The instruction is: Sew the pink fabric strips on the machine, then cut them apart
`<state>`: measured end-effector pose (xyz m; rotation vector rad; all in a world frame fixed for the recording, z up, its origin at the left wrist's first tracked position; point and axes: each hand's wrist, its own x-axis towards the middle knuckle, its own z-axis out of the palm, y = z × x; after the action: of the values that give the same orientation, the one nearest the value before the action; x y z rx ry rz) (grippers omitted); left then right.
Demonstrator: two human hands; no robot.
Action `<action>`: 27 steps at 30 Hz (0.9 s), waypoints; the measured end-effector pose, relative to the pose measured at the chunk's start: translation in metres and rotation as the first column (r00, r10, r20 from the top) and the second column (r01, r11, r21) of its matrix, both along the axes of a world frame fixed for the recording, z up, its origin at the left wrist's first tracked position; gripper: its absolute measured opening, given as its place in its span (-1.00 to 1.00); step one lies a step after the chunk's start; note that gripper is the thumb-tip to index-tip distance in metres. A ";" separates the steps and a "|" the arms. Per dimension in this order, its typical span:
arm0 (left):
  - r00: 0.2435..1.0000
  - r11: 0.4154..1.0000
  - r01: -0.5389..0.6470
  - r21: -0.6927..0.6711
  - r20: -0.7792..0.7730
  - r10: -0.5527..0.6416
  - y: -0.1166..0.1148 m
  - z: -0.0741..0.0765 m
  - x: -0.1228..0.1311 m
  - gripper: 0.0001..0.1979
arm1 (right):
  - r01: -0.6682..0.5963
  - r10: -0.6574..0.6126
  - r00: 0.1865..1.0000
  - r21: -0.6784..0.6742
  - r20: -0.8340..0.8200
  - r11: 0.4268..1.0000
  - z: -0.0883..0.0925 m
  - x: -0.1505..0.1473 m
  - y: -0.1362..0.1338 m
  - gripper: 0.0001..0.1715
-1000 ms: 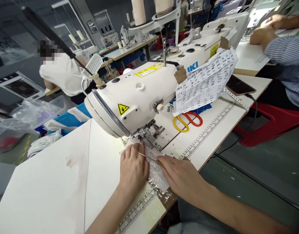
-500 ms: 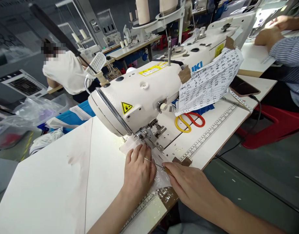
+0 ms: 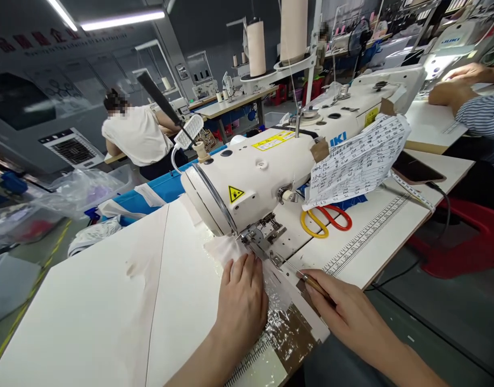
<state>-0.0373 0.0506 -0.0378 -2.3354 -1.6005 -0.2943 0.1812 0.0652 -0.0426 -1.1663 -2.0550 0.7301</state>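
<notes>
My left hand [image 3: 243, 293] lies on the sewing machine's bed, fingers stretched out and pressing on thin white fabric [image 3: 226, 249] just in front of the presser foot. Its thumb is mostly hidden. Gripped in my right hand [image 3: 347, 309] is an awl [image 3: 317, 285] with a wooden handle and a thin metal shaft, whose tip points toward the small metal guide beside the foot. The white sewing machine [image 3: 247, 174] stands over the fabric. A pale strip [image 3: 309, 314] runs under the right hand toward the table's front edge.
Scissors [image 3: 319, 230] with yellow and red handles lie right of the machine head, under a handwritten sheet [image 3: 357, 164]. A phone [image 3: 420, 167] rests farther right. Another strip of pale fabric [image 3: 140, 290] lies on the left tabletop [image 3: 89, 301]. A co-worker's striped sleeve [image 3: 482, 105] is at the right.
My right hand with the awl has moved away from the left hand, to the right, and the awl now points at the machine's guide. My left hand stays on the fabric; the camera view has shifted.
</notes>
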 end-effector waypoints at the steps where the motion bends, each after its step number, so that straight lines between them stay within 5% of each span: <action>1: 1.000 1.000 0.001 -0.012 0.004 -0.001 0.000 0.000 0.000 -0.55 | 0.004 -0.004 1.000 -0.006 0.002 1.000 0.000 0.000 0.000 -0.70; 27: 1.000 1.000 0.004 -0.013 -0.010 -0.004 -0.006 0.003 0.004 -0.56 | 0.016 -0.017 1.000 0.018 0.016 1.000 -0.003 0.000 0.000 -0.66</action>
<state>-0.0333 0.0451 -0.0348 -2.3463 -1.5975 -0.2738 0.1812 0.0652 -0.0458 -1.1815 -2.0592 0.6948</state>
